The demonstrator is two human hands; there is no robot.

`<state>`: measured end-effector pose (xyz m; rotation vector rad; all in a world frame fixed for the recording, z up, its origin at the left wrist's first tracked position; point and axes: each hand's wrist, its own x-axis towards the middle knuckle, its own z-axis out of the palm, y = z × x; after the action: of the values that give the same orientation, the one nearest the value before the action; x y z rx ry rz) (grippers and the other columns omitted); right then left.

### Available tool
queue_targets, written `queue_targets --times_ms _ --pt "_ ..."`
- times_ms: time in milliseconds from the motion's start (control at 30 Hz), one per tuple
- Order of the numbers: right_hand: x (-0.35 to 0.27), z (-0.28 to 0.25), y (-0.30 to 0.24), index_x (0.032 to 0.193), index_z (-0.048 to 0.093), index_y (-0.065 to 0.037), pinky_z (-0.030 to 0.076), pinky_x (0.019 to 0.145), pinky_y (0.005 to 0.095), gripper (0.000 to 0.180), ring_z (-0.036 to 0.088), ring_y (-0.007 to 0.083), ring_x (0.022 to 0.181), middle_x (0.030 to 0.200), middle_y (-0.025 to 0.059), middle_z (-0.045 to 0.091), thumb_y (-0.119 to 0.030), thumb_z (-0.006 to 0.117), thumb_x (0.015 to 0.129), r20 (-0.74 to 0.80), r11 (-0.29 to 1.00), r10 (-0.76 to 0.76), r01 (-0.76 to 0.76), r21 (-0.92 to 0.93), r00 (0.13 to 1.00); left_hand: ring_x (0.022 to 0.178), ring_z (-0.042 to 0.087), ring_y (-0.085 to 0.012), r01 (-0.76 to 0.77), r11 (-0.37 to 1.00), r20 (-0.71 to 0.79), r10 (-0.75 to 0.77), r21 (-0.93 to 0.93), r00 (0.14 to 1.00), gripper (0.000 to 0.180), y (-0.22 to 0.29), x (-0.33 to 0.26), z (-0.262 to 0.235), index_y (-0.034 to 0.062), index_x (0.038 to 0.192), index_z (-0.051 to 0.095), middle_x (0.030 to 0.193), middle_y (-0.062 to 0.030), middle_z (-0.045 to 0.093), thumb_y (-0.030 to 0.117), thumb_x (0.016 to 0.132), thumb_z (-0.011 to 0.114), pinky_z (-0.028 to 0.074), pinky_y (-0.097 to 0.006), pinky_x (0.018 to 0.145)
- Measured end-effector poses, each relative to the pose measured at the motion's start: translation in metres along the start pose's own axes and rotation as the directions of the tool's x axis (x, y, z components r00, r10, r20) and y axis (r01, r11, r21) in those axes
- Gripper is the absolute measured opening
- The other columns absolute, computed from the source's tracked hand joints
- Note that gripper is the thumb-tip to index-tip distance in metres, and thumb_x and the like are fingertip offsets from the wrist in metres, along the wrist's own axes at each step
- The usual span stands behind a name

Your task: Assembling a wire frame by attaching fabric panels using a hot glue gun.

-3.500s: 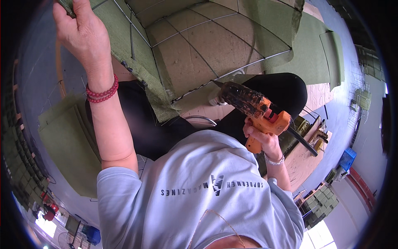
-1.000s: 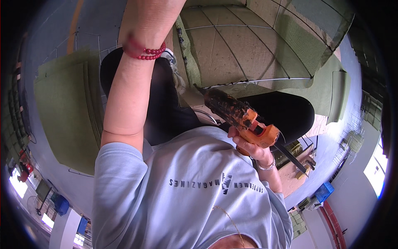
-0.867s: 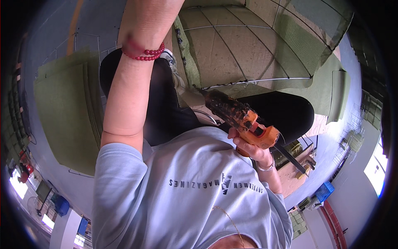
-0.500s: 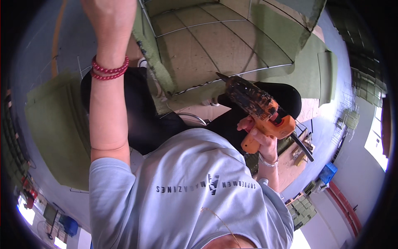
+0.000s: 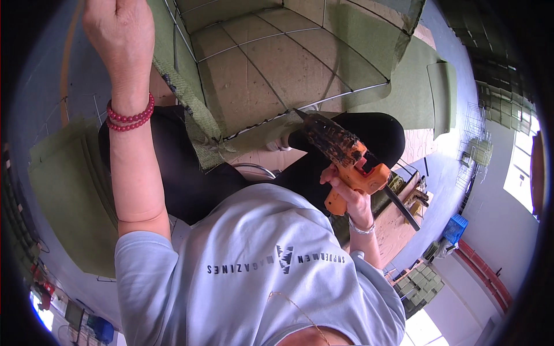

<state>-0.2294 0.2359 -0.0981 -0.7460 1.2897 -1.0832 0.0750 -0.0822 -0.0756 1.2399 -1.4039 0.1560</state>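
Observation:
My right hand (image 5: pixel 349 193) is wrapped round the grip of an orange glue gun (image 5: pixel 346 155). Its barrel is crusted dark, and a dark glue stick (image 5: pixel 402 209) pokes out of the back. The nozzle points up and left, close to the front wire of a wire frame (image 5: pixel 262 122) covered in green fabric. My left hand (image 5: pixel 122 37) is at the upper left, closed, beside the frame's left side; the top edge cuts off its fingers, so what they hold is hidden. A loose flap of green fabric (image 5: pixel 202 138) hangs off the frame's near left corner.
Stacked green fabric sheets (image 5: pixel 69 196) lie on the floor at left, and another green sheet (image 5: pixel 441 95) at right. A wooden board (image 5: pixel 398 230) with small pieces on it lies right of my knee. Farther off stand a blue crate (image 5: pixel 455 228) and green blocks (image 5: pixel 418 288).
The view has shifted, so most things sit farther left. My left hand is lower in the picture and more of it shows. The fabric flap now hangs over my left leg.

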Motion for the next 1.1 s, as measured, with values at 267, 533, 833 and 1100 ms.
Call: queue_targets --times_ms 267,533,833,1100 --pt "-0.003 -0.001 -0.003 0.119 0.054 0.001 0.052 0.08 0.0323 0.034 0.061 0.0169 0.089 0.097 0.0069 0.06 0.0 0.067 0.087 0.017 1.0 0.005 -0.004 -0.019 1.0 0.14 0.041 -0.0324 0.053 0.988 0.02 -0.051 -0.146 0.998 0.075 0.02 0.0 0.0 -0.0114 0.146 0.035 0.148 -0.0275 0.044 0.047 0.102 0.051 0.032 -0.038 0.115" --pt "-0.005 -0.004 -0.005 0.116 0.054 0.0 0.052 0.079 0.0326 0.032 0.061 0.017 0.087 0.096 0.0069 0.06 0.003 0.065 0.086 -0.155 0.999 0.001 -0.006 -0.033 0.988 0.081 0.056 -0.0114 0.197 0.951 0.136 -0.168 -0.24 0.976 0.033 0.019 0.003 -0.003 -0.0027 0.113 0.061 0.092 -0.0046 0.067 0.028 0.101 0.059 0.046 -0.029 0.078" --pt "-0.004 -0.004 -0.009 0.114 0.055 0.001 0.05 0.076 0.031 0.031 0.061 0.0169 0.083 0.091 0.0067 0.061 0.002 0.066 0.086 -0.259 0.999 -0.023 0.011 -0.051 0.966 0.083 0.056 -0.012 0.205 0.939 0.115 -0.18 -0.277 0.977 0.035 0.016 0.002 -0.006 -0.0022 0.112 0.062 0.092 -0.005 0.067 0.031 0.102 0.059 0.046 -0.029 0.08" --pt "0.0 -0.012 -0.01 0.114 0.055 0.001 0.051 0.074 0.0305 0.032 0.062 0.0171 0.082 0.097 0.0073 0.059 0.002 0.066 0.085 -0.339 0.997 -0.05 0.028 -0.068 0.939 0.08 0.053 -0.0113 0.188 0.939 0.073 -0.174 -0.289 0.982 0.034 0.025 0.004 -0.006 -0.002 0.11 0.062 0.088 -0.0037 0.065 0.031 0.102 0.058 0.046 -0.028 0.078"
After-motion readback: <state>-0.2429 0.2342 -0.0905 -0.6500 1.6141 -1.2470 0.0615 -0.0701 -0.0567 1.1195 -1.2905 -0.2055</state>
